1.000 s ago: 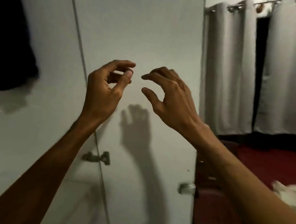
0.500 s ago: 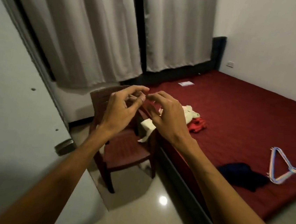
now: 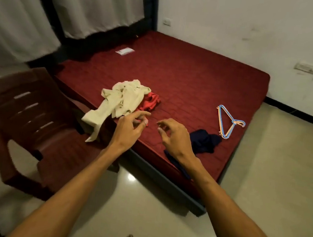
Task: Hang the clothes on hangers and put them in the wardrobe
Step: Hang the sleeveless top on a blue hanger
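The cream garment (image 3: 121,99) looked soft, light and limp, the sort that would sag wherever it was lifted. I judged the collar or shoulder seams the sensible place to take it, so a hanger could slide in. It lay crumpled just beyond the left hand (image 3: 129,129), one pale end trailing off the mattress edge towards the chair (image 3: 35,125). A red garment (image 3: 149,102) was bunched against it, past that hand's fingertips, small and equally floppy. A navy garment (image 3: 205,142) sat in a dark heap just right of the right hand (image 3: 175,137), part of it hidden behind the wrist.

Farther right again lay the hangers (image 3: 228,124), thin blue and peach ones nested together. They seemed stiff, light plastic, best picked up by the hooks.

Both hands hovered low over the near edge of the red mattress (image 3: 195,74), close together but not touching. Their fingers were loosely curled and held nothing. Grey curtains (image 3: 86,4) hung well beyond them.
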